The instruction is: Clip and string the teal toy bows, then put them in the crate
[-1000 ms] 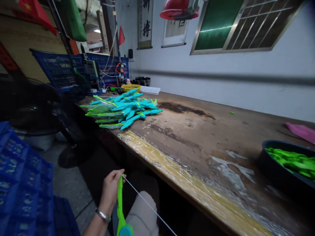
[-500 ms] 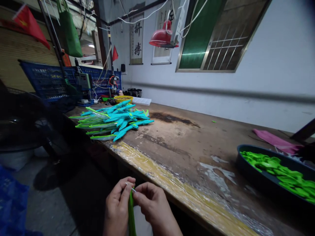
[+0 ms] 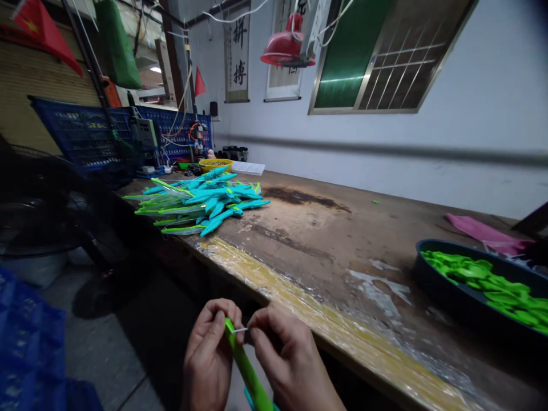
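Observation:
My left hand (image 3: 212, 357) grips the tip of a bright green plastic bow arm (image 3: 248, 371) below the edge of the workbench. My right hand (image 3: 286, 359) pinches a thin white string (image 3: 240, 330) right at that tip. The two hands almost touch. A teal part shows at the bottom of the green piece, mostly hidden by my hands. On the bench at the left lies a pile of finished teal-and-green toy bows (image 3: 201, 200).
A long worn wooden workbench (image 3: 325, 251) with a taped yellow front edge runs across. A dark basin (image 3: 432, 279) of green plastic parts sits at the right, a pink cloth (image 3: 483, 231) behind it. Blue crates (image 3: 81, 134) stand at the far left, another at my lower left.
My right hand has come in and joined the left at the bow tip, taking hold of the string. The long slack string seen a second ago is gone. The green piece now tilts slightly.

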`<state>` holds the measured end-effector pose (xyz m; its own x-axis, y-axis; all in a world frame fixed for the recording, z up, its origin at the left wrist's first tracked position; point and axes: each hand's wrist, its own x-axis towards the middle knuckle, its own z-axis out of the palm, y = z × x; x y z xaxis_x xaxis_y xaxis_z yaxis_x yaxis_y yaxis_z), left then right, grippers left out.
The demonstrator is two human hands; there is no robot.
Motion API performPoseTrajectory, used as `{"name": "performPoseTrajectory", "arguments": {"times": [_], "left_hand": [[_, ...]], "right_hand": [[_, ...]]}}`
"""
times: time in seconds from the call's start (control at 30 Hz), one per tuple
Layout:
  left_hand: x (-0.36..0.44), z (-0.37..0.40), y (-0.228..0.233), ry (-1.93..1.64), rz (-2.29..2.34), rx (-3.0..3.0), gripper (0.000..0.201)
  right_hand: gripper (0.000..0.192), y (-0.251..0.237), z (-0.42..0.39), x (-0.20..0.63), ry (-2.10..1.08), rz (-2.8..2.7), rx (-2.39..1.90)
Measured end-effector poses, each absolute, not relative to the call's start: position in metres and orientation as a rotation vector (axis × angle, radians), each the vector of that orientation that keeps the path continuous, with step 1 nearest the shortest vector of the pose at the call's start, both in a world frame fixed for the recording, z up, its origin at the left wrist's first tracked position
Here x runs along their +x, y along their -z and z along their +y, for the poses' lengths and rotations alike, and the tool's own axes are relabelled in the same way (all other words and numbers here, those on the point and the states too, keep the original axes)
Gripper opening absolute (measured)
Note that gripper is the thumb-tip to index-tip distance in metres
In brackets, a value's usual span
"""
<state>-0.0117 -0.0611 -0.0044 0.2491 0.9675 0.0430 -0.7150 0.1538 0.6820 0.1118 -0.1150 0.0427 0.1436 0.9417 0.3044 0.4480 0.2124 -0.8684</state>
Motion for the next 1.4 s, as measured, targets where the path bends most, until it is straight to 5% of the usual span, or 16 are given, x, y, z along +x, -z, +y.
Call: {"name": "performPoseTrajectory", "arguments": {"times": [0.43, 1.4], "left_hand": [[-0.028, -0.066, -0.003, -1.147, -0.001, 0.612, 0.012], [-0.031, -0.069, -0.002, -1.142, 0.032, 0.610, 0.013]], "right_hand": [[0.022, -0.053, -0.130, 0.106, -0.446, -1.676, -1.268], [0.020, -0.055, -0.128, 0.097, -0.447, -1.713, -1.275]]}}
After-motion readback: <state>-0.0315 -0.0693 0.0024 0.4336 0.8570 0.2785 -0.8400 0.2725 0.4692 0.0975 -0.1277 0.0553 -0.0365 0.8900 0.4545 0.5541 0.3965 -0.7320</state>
